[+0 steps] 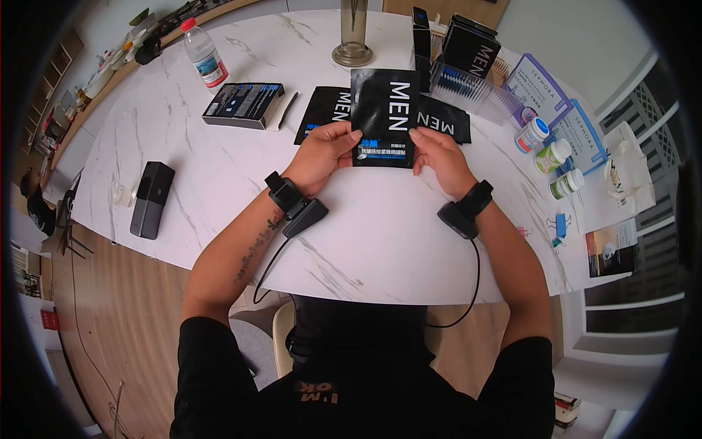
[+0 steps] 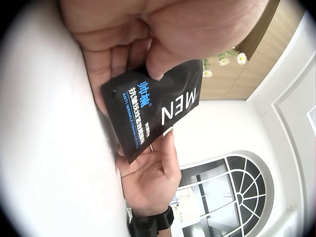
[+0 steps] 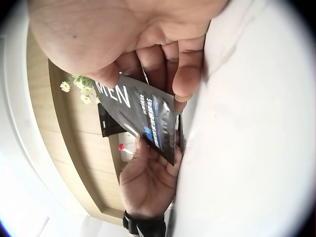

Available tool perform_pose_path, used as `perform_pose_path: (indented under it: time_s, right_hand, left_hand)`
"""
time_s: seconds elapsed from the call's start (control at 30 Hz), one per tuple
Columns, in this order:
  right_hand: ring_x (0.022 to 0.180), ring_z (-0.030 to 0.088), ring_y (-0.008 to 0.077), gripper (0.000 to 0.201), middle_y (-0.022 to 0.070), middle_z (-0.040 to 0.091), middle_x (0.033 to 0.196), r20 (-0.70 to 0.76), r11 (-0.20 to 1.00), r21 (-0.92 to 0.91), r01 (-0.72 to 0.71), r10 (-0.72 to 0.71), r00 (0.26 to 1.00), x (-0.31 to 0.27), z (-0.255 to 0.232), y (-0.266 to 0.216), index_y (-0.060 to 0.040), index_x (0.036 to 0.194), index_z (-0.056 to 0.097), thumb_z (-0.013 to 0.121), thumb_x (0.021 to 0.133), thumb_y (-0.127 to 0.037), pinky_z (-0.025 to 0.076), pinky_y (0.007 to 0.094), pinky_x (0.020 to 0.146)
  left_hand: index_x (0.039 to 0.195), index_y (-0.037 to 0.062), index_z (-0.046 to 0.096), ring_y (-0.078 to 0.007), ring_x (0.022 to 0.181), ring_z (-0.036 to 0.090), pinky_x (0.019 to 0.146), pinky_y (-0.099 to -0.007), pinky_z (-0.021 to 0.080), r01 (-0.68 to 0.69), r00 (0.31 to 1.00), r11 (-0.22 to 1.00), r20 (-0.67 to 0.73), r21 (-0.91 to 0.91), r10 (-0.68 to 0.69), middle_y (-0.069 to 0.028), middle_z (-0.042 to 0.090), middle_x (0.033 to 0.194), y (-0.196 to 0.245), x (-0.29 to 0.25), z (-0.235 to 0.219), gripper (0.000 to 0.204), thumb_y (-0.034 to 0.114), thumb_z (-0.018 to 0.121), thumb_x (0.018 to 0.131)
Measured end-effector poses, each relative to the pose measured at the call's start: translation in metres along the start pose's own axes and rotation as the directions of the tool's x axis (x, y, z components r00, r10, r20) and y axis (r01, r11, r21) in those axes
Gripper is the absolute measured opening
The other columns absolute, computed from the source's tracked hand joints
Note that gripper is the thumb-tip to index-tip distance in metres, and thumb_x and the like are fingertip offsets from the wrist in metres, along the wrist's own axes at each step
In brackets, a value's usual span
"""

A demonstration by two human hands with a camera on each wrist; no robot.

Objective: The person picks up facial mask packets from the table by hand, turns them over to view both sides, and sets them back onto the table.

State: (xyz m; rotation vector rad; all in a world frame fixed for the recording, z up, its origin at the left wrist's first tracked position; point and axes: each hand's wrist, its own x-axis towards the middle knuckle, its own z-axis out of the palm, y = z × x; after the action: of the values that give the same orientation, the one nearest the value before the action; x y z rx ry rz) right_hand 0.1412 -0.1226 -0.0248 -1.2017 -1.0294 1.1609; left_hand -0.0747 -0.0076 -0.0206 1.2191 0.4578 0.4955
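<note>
Both hands hold one black sachet upright above the white marble table.
Left hand [image 1: 322, 154] pinches the sachet [image 1: 382, 117] at its lower left edge, thumb in front, fingers behind; right hand [image 1: 437, 155] pinches the lower right edge the same way. Sachet sits mid-table [image 1: 380, 241], over two more flat packets [image 1: 322, 110]. Bottle [image 1: 205, 55] far left, jars [image 1: 552, 155] right.

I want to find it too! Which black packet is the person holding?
Look at the white marble table, near its middle. The packet is lifted off it, pinched at its lower corners by the left hand and right hand. The other packets lie flat behind it.
</note>
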Motion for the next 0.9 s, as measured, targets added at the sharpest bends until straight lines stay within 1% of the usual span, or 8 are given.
perform_pose_path:
  time_s: [0.17,0.3,0.37,0.5,0.57,0.7,0.77,0.9]
  right_hand:
    - [0.065,0.053,0.0049,0.012,-0.0003,0.063,0.083,0.1,0.967,-0.239,0.084,-0.062,0.993,-0.001,0.001,0.0,-0.0036,0.099,0.062,0.062,0.092,-0.014,0.045,0.0201,0.058]
    - [0.066,0.052,0.0045,0.009,-0.0004,0.064,0.084,0.097,0.974,-0.218,0.067,-0.046,0.994,-0.002,0.004,-0.003,-0.004,0.096,0.06,0.064,0.09,-0.009,0.045,0.0203,0.059]
    - [0.063,0.052,0.0046,0.007,-0.0004,0.063,0.081,0.057,0.979,-0.186,0.082,-0.073,0.996,-0.002,0.006,-0.003,-0.0039,0.092,0.059,0.063,0.09,-0.009,0.044,0.0202,0.056]
    - [0.059,0.05,0.0045,0.007,-0.0005,0.062,0.078,0.037,0.976,-0.198,0.089,-0.083,0.996,0.002,-0.002,0.004,-0.0031,0.093,0.06,0.063,0.09,-0.008,0.043,0.02,0.053]
    - [0.07,0.053,0.004,0.021,-0.0004,0.065,0.09,0.006,0.983,-0.177,0.047,-0.047,0.999,0.003,-0.006,0.005,-0.0016,0.111,0.061,0.06,0.091,-0.006,0.042,0.02,0.056]
    - [0.073,0.053,0.004,0.025,-0.0004,0.065,0.095,-0.006,0.991,-0.121,0.062,-0.064,0.998,-0.001,-0.002,0.0,-0.0014,0.116,0.06,0.059,0.092,-0.009,0.042,0.0195,0.057]
    - [0.066,0.05,0.0033,0.029,-0.0032,0.06,0.085,0.023,0.985,-0.113,0.128,-0.126,0.992,-0.006,0.007,-0.006,-0.0039,0.119,0.062,0.062,0.091,-0.013,0.043,0.0188,0.056]
    - [0.07,0.049,0.0031,0.042,-0.0048,0.059,0.085,0.206,0.964,-0.159,0.211,-0.177,0.963,-0.009,0.018,-0.011,-0.0065,0.133,0.055,0.061,0.092,-0.016,0.041,0.0177,0.058]
  left_hand:
    - [0.105,0.0033,0.06,-0.0119,0.095,0.064,0.09,-0.03,0.053,-0.027,1.0,1.0,0.014,0.001,0.027,-0.0044,0.065,0.103,-0.002,0.001,-0.002,0.016,0.014,0.049,0.1]
    - [0.1,0.0047,0.058,-0.013,0.094,0.065,0.088,-0.0305,0.053,-0.02,0.999,0.999,-0.031,-0.025,0.019,-0.0043,0.064,0.099,0.003,-0.002,0.005,0.011,0.013,0.051,0.099]
    - [0.093,0.0039,0.058,-0.0115,0.085,0.062,0.079,-0.0293,0.053,-0.031,0.985,0.996,-0.171,-0.085,0.016,-0.0041,0.064,0.091,0.003,-0.002,0.005,0.01,0.013,0.055,0.097]
    - [0.089,0.0057,0.056,-0.0116,0.084,0.06,0.078,-0.0289,0.051,-0.09,0.972,0.99,-0.226,-0.11,0.064,-0.004,0.062,0.087,-0.001,0.0,-0.004,0.01,0.013,0.059,0.094]
    - [0.094,0.0062,0.058,-0.0105,0.085,0.058,0.082,-0.0274,0.048,-0.184,0.968,0.983,-0.176,0.0,0.181,-0.0039,0.063,0.089,-0.007,0.005,-0.013,0.007,0.013,0.06,0.093]
    - [0.099,0.005,0.059,-0.0108,0.087,0.057,0.084,-0.0254,0.046,-0.162,0.976,0.984,-0.133,0.069,0.17,-0.0046,0.064,0.095,0.003,-0.001,-0.003,0.011,0.013,0.062,0.092]
    - [0.117,0.0018,0.057,-0.0151,0.099,0.06,0.092,-0.0289,0.045,-0.191,0.98,0.981,-0.051,0.028,0.192,-0.0093,0.063,0.113,0.008,-0.007,0.012,0.026,0.015,0.059,0.094]
    - [0.125,-0.0002,0.052,-0.0199,0.109,0.059,0.098,-0.0344,0.047,-0.213,0.973,0.967,0.059,-0.142,0.223,-0.0121,0.06,0.122,0.004,-0.012,0.025,0.033,0.015,0.056,0.097]
